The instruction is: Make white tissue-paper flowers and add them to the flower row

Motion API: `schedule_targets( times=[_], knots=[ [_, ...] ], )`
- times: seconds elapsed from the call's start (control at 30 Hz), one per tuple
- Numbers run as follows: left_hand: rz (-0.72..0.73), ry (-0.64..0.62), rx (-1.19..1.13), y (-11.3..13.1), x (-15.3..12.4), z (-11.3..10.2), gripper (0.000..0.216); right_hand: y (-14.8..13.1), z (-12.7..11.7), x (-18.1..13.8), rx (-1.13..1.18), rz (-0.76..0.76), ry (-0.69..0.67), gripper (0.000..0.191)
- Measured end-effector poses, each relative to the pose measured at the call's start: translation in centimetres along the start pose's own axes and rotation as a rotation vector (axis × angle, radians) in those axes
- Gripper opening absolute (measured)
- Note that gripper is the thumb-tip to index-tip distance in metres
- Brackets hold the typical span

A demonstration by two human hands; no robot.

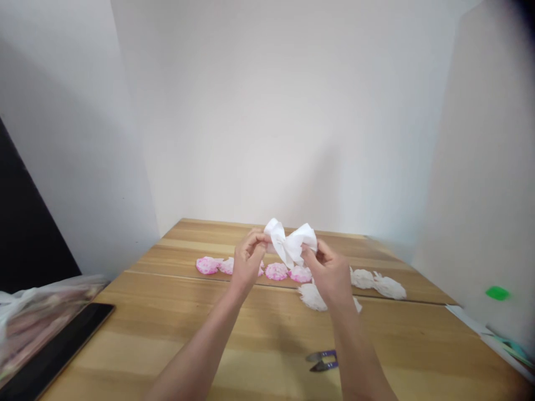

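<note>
A white tissue-paper bow (292, 243), gathered at its middle and fanned out at both ends, is held up above the wooden table. My left hand (251, 250) pinches its left end between thumb and fingers. At the other end, my right hand (328, 267) grips the paper with thumb and fingertips. Beneath and behind the hands lies a row of pink-and-white paper flowers (276, 271). A white paper flower (312, 297) is partly covered by my right forearm. Purple-handled thread snips (322, 360) rest on the table beside that forearm, blades pointing left.
More white paper flowers (388, 285) lie to the right on the wooden table (167, 334). At the left edge are a dark flat phone-like slab (62, 348) and a plastic bag (42, 312). White walls stand behind and on both sides.
</note>
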State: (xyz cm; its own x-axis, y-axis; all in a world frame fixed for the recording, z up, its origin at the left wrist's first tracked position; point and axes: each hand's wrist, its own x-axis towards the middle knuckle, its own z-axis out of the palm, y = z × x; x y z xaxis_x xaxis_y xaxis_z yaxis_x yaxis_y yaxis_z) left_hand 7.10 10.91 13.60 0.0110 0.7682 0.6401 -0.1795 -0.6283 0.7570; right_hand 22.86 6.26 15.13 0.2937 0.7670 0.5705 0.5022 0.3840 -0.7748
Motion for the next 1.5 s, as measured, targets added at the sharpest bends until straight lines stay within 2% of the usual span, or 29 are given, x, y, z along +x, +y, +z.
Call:
schedule_targets(
  times=[0.17,0.23,0.37,0.47,0.53,0.63,0.77,0.87,0.97,1.03,1.1,1.2,1.23,1.3,1.37,1.43,1.5],
  knots=[
    [0.081,0.151,0.066,0.4,-0.3,0.5,0.017,0.0,-0.2,-0.1,-0.164,-0.104,0.111,0.026],
    [0.083,0.172,0.102,0.5,-0.8,0.8,0.02,0.0,-0.1,-0.1,-0.228,-0.161,0.157,0.029],
    [0.052,0.0,0.166,0.5,-1.8,1.4,0.045,0.1,0.5,-0.3,-0.327,-0.289,0.209,0.032],
    [0.057,-0.034,0.316,0.7,-2.2,2.0,0.056,0.0,1.0,-0.5,-0.371,-0.394,0.214,0.03],
    [0.069,-0.019,0.386,0.8,-2.3,2.3,0.05,-0.1,1.3,-0.6,-0.395,-0.442,0.212,0.029],
    [0.065,0.013,0.424,1.0,-2.0,2.3,0.029,-0.2,1.4,-0.8,-0.395,-0.462,0.199,0.027],
    [0.03,0.036,0.39,0.8,-1.2,1.5,0.01,-0.5,1.2,-0.9,-0.33,-0.392,0.178,0.03],
    [-0.065,0.035,0.224,0.3,-0.5,0.7,0.02,-0.6,0.9,-0.8,-0.221,-0.223,0.1,0.034],
    [-0.257,0.016,-0.071,-0.1,0.4,0.0,0.025,-0.3,0.7,-0.5,-0.044,-0.028,-0.012,0.03],
    [-0.294,0.042,-0.14,-0.1,0.7,-0.2,0.025,-0.1,0.6,-0.3,0.028,0.036,-0.038,0.031],
    [-0.193,0.143,-0.06,0.5,0.7,-0.4,0.021,0.1,0.7,-0.3,0.034,0.047,-0.031,0.032],
    [0.124,0.313,0.196,2.6,-0.6,-0.4,0.018,0.1,0.8,-0.3,-0.025,0.029,-0.004,0.035],
    [0.218,0.304,0.248,3.3,-1.2,-0.3,0.017,0.0,0.8,-0.3,-0.047,0.021,0.003,0.036],
    [0.356,0.173,0.29,4.7,-2.4,0.1,0.015,-0.2,0.9,-0.5,-0.075,0.004,0.011,0.037],
    [0.428,-0.061,0.313,5.5,-3.3,0.8,0.016,-0.5,0.8,-0.6,-0.077,-0.012,0.007,0.038],
    [0.433,-0.235,0.337,5.5,-3.5,1.5,0.015,-0.7,0.8,-0.7,-0.066,-0.033,-0.003,0.038],
    [0.364,-0.243,0.35,4.9,-3.2,1.9,0.014,-0.9,0.7,-0.8,-0.042,-0.067,-0.016,0.035]
  ],
)
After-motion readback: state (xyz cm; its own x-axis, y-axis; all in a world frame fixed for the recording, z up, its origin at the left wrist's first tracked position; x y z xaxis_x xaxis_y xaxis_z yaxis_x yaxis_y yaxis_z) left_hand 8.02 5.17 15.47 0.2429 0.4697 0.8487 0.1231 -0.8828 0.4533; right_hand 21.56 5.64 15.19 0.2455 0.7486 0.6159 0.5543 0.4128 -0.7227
